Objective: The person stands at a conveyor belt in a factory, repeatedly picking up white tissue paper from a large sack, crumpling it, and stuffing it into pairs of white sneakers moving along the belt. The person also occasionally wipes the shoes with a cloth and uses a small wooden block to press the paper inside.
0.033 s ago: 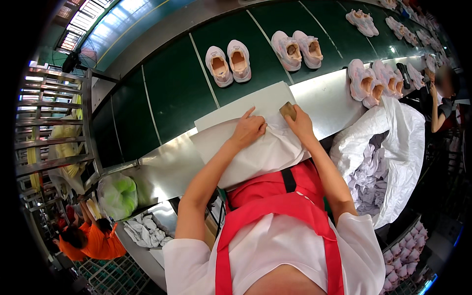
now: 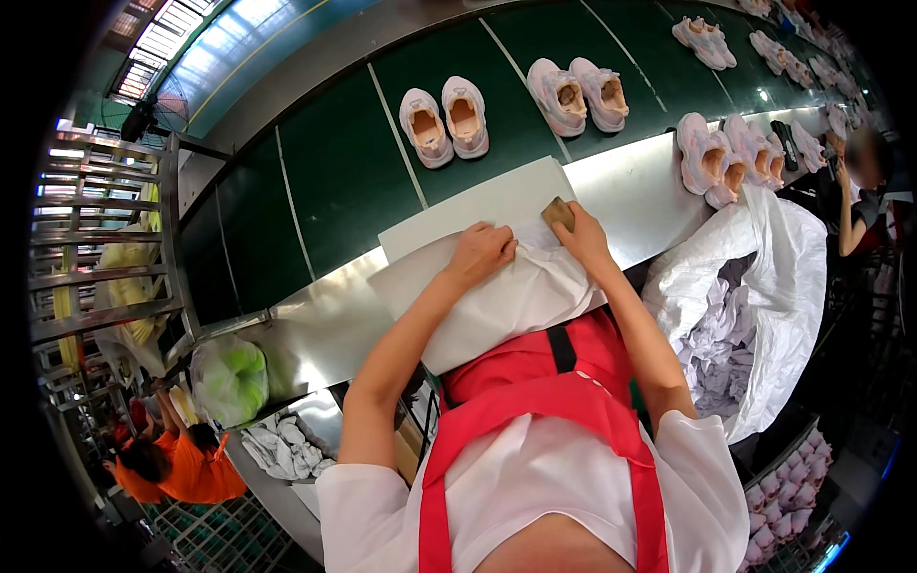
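Green belt (image 2: 334, 172) stretches beyond the right hand (image 2: 586, 241), pinching a brown block (image 2: 557, 212); left hand (image 2: 480, 252) (pinching? can't tell) curls on paper (image 2: 506, 307).

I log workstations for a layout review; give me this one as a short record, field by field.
Left hand: curled on the white paper; grip unclear
Right hand: holding a small brown block
Paper state: wrinkled near the hands, reaching down to the red apron
Ahead: green belt with pale shoes in pairs
Person's right: white sack of crumpled paper
Person's left: clear bag with green contents
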